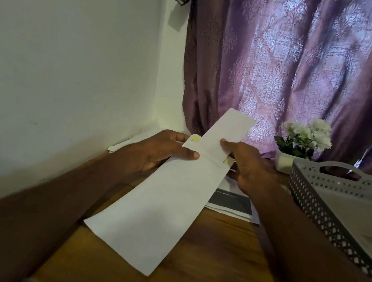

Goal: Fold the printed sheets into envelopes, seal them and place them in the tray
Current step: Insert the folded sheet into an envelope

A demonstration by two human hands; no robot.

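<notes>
So nearest the camera there's a long white envelope (pixel 159 205) held up over the wooden table (pixel 209 263), its near end low and close. The left hand (pixel 161 151) grips its left edge at the mouth, thumb curled on top, fingers underneath. The right hand (pixel 247 168) pinches a folded sheet (pixel 229 128) that sticks out of the envelope's mouth, tilted up and away. Under the right hand lies a stack of printed sheets (pixel 231 202). Off to the right sits a grey perforated tray (pixel 317 202), and behind it a small pot of white flowers (pixel 303 140) in front of a purple curtain (pixel 292 60).
</notes>
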